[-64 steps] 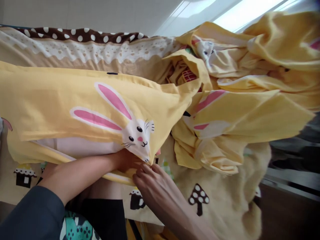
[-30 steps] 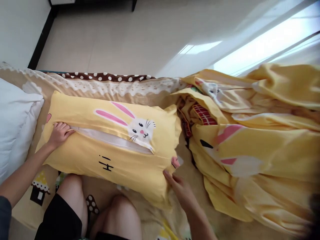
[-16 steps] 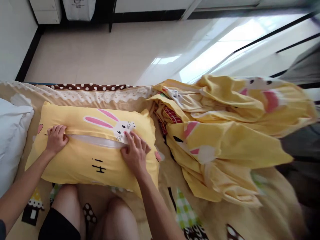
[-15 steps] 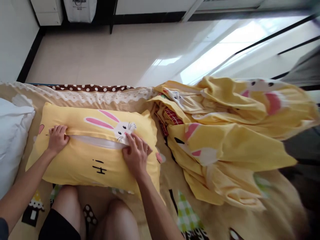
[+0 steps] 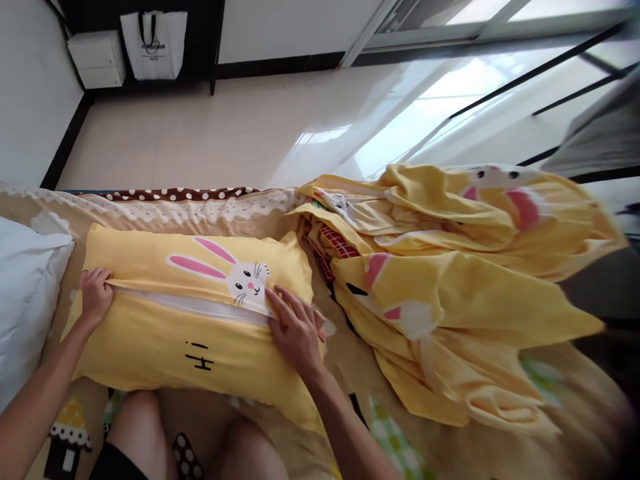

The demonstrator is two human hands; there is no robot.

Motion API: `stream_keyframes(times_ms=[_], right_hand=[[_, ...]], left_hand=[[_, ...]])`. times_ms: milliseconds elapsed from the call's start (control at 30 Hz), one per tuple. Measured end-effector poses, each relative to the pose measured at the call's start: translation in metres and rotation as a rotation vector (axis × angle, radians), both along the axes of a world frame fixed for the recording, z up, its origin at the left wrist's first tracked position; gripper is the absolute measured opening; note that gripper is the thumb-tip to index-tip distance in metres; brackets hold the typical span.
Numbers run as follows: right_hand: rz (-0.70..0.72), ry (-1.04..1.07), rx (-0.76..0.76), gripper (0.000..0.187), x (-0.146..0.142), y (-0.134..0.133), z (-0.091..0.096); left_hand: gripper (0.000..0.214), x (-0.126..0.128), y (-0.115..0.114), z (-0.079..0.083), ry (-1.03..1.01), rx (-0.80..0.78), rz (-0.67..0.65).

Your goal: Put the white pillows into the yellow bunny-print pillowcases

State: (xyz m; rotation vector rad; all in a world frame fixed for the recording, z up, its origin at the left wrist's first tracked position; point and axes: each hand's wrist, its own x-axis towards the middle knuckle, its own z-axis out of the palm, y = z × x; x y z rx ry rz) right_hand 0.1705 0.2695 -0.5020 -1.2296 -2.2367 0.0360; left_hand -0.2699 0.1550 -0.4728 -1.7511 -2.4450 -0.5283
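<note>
right hand (image 5: 299, 337) on pillow (image 5: 150, 357), crumpled bedding (image 5: 480, 293) beside

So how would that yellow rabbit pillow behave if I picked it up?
The yellow rabbit pillow looks plump with rumpled edges, so it would probably squash and sag, not stay stiff. Lying broad and flattish, it seems unlikely to roll. The gaping slit between left hand and right hand may stretch wider.

Since 0.5 s ago, we have shifted our left hand (image 5: 97, 295) along the slit (image 5: 193, 305) toward the left edge of the yellow pillow (image 5: 145, 357), and slid our right hand (image 5: 299, 333) off the rabbit nose (image 5: 251, 286) toward the right edge.
</note>
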Motion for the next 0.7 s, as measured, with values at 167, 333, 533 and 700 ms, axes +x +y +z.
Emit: stream_keyframes(times_ms=[167,333,533,700], right_hand=[[0.047,0.032,-0.025,0.048,0.021,-0.002,-0.010],[0.026,0.056,-0.063,0.054,0.024,-0.016,-0.026],[-0.114,0.205,0.015,0.035,0.019,-0.034,-0.028],[0.009,0.142,0.004,0.036,0.018,-0.035,-0.005]], left_hand=[[0.022,0.019,-0.027,0.006,-0.123,0.210,-0.102],[0.022,0.041,-0.058,0.012,-0.231,0.227,-0.148],[0.025,0.048,-0.084,0.039,-0.339,0.163,-0.156],[0.024,0.037,-0.075,0.028,-0.248,0.108,-0.146]])
